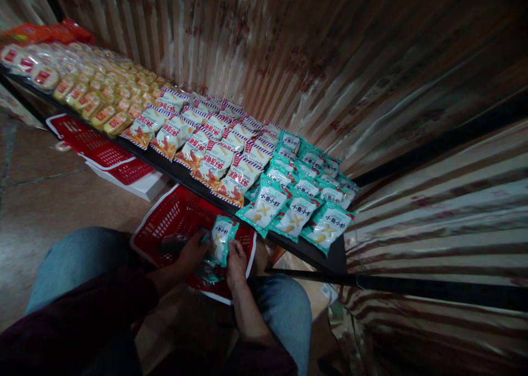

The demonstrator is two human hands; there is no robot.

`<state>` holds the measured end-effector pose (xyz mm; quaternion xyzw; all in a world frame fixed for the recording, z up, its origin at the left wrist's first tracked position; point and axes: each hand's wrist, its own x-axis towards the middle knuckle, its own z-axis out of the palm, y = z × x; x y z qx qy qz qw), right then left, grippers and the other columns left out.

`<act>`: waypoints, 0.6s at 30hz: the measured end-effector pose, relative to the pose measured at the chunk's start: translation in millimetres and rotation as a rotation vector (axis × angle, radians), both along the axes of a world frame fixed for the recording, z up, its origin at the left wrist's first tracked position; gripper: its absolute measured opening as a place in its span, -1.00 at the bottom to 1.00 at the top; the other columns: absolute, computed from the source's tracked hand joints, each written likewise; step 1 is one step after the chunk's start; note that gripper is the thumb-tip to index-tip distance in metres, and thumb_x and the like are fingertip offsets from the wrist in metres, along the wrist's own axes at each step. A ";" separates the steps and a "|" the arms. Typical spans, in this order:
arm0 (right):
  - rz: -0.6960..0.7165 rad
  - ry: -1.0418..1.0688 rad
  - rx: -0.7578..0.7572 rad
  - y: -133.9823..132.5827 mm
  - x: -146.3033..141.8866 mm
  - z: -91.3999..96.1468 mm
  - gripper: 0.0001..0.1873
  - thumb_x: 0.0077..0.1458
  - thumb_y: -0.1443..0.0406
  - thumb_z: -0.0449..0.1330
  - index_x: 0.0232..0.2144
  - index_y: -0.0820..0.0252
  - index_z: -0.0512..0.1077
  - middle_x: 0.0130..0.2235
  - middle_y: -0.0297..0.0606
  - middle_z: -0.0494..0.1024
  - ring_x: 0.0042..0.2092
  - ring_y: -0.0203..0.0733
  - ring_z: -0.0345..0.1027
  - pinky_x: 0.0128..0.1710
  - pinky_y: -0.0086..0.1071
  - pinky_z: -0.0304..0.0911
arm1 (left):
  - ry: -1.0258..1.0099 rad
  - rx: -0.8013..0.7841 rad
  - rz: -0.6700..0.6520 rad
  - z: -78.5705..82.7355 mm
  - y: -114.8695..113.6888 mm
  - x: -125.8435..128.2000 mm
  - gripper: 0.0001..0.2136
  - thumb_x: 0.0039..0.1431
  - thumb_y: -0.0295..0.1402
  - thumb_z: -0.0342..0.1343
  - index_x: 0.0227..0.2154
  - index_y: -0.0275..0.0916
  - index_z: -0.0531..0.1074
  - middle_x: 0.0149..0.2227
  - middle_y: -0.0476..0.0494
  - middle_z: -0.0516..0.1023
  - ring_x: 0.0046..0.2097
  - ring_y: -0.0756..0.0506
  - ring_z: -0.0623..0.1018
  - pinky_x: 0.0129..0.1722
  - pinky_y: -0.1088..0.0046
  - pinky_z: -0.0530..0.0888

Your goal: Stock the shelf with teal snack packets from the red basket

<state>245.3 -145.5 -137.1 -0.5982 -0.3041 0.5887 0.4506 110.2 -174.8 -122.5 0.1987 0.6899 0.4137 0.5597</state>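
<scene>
A green-and-white snack bag (223, 237) is held up over the red shopping basket (154, 222) between my knees. My right hand (236, 260) pinches the bag along its right edge. Close to its left side is my left hand (194, 253), fingers curled in; shiny wrapping shows at them, but what they grip is unclear in the dim light. More green wrapping (208, 272) lies inside the basket below my hands. Just beyond, matching green snack bags (307, 188) lean in rows at the right end of a dark shelf (330, 259).
White-and-orange snack bags (214, 158) fill the shelf's middle. Small yellow packs (93, 103) and white round packs (44, 77) occupy its left part. Another red basket (94, 147) stands under the shelf. Striped sheeting (256, 45) hangs behind; a dark bar (437, 142) crosses at right.
</scene>
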 end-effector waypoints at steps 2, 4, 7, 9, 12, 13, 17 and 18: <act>0.025 -0.013 0.015 -1.0 -0.7 1.6 -0.65 -0.25 0.00 0.32 -0.53 0.11 0.42 -0.53 -0.48 0.44 -0.43 -0.34 0.28 -0.41 -0.49 0.19 | -0.028 0.048 -0.029 1.4 -0.1 4.3 -0.62 -0.10 -0.32 0.22 -0.14 -0.20 0.41 -0.06 -0.15 0.53 0.02 -0.18 0.47 -0.02 0.43 0.37; 0.064 -0.019 0.023 -2.6 -2.0 4.7 -0.66 -0.21 0.00 0.32 -0.52 0.12 0.44 -0.52 -0.46 0.43 -0.44 -0.36 0.27 -0.42 -0.51 0.18 | -0.058 0.081 -0.047 3.0 -0.3 8.8 -0.58 -0.13 -0.25 0.25 -0.14 -0.22 0.42 -0.07 -0.16 0.54 0.01 -0.18 0.48 -0.02 0.43 0.37; 0.149 -0.014 0.021 -5.4 -5.0 10.3 -0.66 -0.16 -0.01 0.30 -0.47 0.11 0.47 -0.51 -0.44 0.44 -0.46 -0.35 0.27 -0.46 -0.51 0.17 | -0.127 0.107 -0.056 6.4 -1.0 13.1 -0.47 -0.16 -0.14 0.27 -0.09 -0.24 0.39 -0.04 -0.20 0.52 0.02 -0.19 0.48 -0.05 0.42 0.40; 0.209 -0.008 0.020 -7.4 -6.9 13.4 -0.67 -0.12 -0.01 0.28 -0.41 0.09 0.50 -0.45 -0.41 0.49 -0.43 -0.33 0.30 -0.45 -0.50 0.20 | -0.180 0.108 -0.059 9.7 -1.7 13.7 -0.40 -0.17 -0.06 0.26 -0.04 -0.23 0.36 -0.06 -0.21 0.53 -0.05 -0.19 0.52 -0.14 0.40 0.45; 0.288 -0.005 0.032 -9.8 -8.8 16.1 -0.63 -0.05 -0.03 0.22 -0.31 0.07 0.54 -0.31 -0.35 0.56 -0.29 -0.25 0.39 -0.33 -0.44 0.27 | -0.229 0.074 -0.040 15.6 -2.7 11.7 -0.34 -0.17 0.02 0.24 -0.01 -0.23 0.33 -0.13 -0.22 0.56 -0.19 -0.18 0.57 -0.28 0.37 0.49; 0.309 -0.010 0.042 -10.2 -8.9 16.4 -0.62 -0.04 -0.03 0.21 -0.29 0.07 0.55 -0.27 -0.33 0.57 -0.23 -0.22 0.40 -0.26 -0.42 0.28 | -0.236 0.061 -0.026 17.3 -2.8 10.3 -0.34 -0.17 0.03 0.24 -0.02 -0.23 0.33 -0.15 -0.21 0.57 -0.22 -0.17 0.58 -0.30 0.38 0.49; 0.325 -0.065 0.091 -7.9 -6.7 14.5 -0.64 -0.07 0.01 0.24 -0.29 0.09 0.57 -0.18 -0.31 0.58 -0.09 -0.16 0.37 -0.04 -0.35 0.21 | -0.255 -0.007 0.036 19.9 -0.9 3.2 -0.46 -0.12 -0.03 0.25 -0.09 -0.22 0.38 -0.18 -0.18 0.58 -0.23 -0.15 0.58 -0.29 0.40 0.50; 0.310 -0.084 0.097 -6.6 -5.6 13.3 -0.63 -0.09 0.02 0.25 -0.29 0.10 0.57 -0.19 -0.30 0.59 -0.09 -0.15 0.37 -0.01 -0.34 0.19 | -0.266 -0.031 0.045 19.7 0.0 1.5 -0.48 -0.10 -0.05 0.24 -0.10 -0.23 0.39 -0.20 -0.19 0.59 -0.25 -0.15 0.58 -0.31 0.38 0.50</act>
